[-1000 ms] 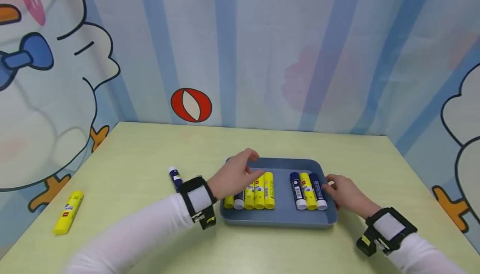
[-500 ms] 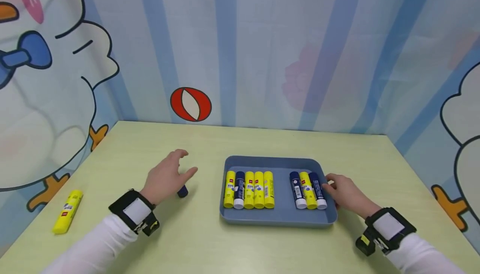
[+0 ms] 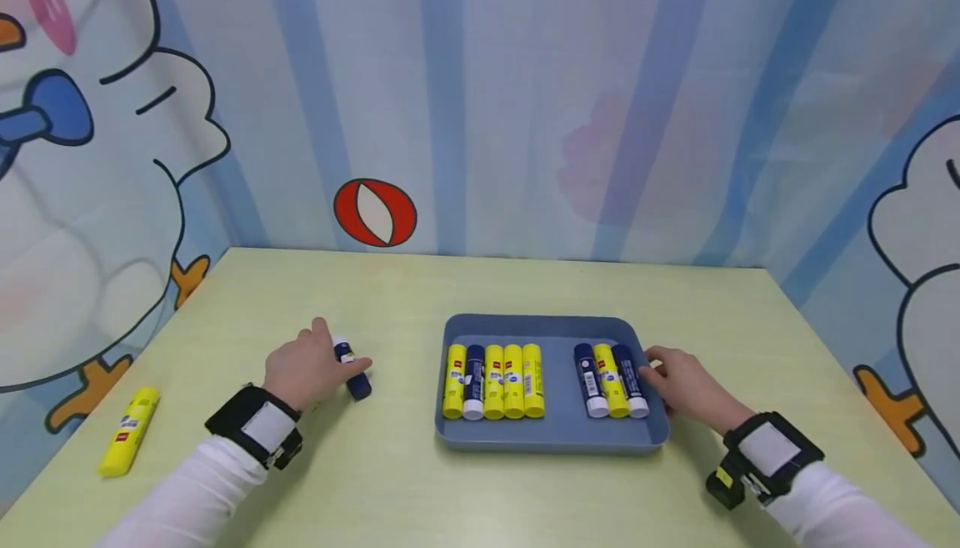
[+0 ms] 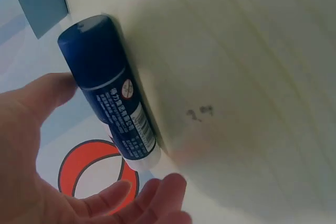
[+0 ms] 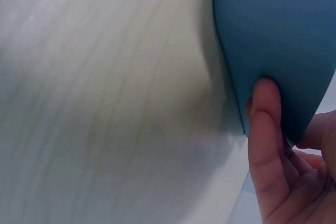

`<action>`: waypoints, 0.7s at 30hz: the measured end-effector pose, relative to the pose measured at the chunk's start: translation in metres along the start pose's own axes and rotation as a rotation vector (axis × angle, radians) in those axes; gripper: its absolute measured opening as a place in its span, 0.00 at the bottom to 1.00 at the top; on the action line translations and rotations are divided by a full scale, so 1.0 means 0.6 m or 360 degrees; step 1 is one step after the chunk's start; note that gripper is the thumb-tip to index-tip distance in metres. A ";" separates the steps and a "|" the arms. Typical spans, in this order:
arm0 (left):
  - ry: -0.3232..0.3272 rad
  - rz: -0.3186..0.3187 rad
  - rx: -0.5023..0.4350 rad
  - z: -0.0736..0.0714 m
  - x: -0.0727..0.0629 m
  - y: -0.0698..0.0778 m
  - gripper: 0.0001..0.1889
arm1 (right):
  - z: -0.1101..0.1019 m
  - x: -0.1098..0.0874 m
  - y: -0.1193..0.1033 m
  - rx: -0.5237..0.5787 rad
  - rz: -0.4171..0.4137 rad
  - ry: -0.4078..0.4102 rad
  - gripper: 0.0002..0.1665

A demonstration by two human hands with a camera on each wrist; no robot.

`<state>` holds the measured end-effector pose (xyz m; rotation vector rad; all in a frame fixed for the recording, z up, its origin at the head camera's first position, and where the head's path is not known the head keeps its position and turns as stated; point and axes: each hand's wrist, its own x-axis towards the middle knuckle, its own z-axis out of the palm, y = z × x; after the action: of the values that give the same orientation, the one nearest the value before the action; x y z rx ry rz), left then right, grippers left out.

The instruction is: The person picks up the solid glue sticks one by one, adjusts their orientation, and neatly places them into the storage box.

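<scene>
A navy glue stick [image 3: 352, 371] with a white end lies on the table beside my left hand [image 3: 306, 367]. In the left wrist view, the thumb [image 4: 55, 94] is at the side of its dark cap, perhaps touching, while the fingers [image 4: 170, 190] spread loosely past the white end without closing round it. My right hand [image 3: 693, 387] holds the right rim of a blue-grey tray [image 3: 562, 435]; in the right wrist view its fingers lie against the tray's outer wall [image 5: 273, 30], with the thumb at the rim. Inside the tray, yellow and navy glue sticks form two rows.
A yellow glue stick [image 3: 129, 433] lies alone near the table's left edge. The left group in the tray has several sticks, mostly yellow [image 3: 493, 381]; the right group has a yellow one [image 3: 611, 381] between two navy ones. A printed curtain [image 3: 510, 114] hangs behind the table.
My left hand has moved left from over the tray to the navy glue stick, then lowered beside it. The right hand stays on the tray's rim.
</scene>
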<state>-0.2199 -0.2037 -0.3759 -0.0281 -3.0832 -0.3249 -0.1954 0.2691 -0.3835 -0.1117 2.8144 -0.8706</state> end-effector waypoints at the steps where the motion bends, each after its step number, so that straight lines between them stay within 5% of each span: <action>1: -0.0031 -0.0018 -0.0004 0.001 0.001 -0.003 0.39 | 0.001 0.001 0.000 -0.0002 -0.0002 0.0000 0.18; 9: -0.0264 -0.0084 -0.0086 -0.004 0.006 -0.014 0.30 | 0.002 0.000 0.000 0.0029 0.0002 -0.0010 0.18; 21: -0.0302 -0.0054 -0.0214 -0.005 0.008 -0.010 0.17 | 0.000 0.000 0.000 0.0025 -0.0009 -0.0026 0.17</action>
<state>-0.2246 -0.2100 -0.3740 -0.0110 -3.2452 -0.5626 -0.1953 0.2691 -0.3836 -0.1238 2.7930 -0.8883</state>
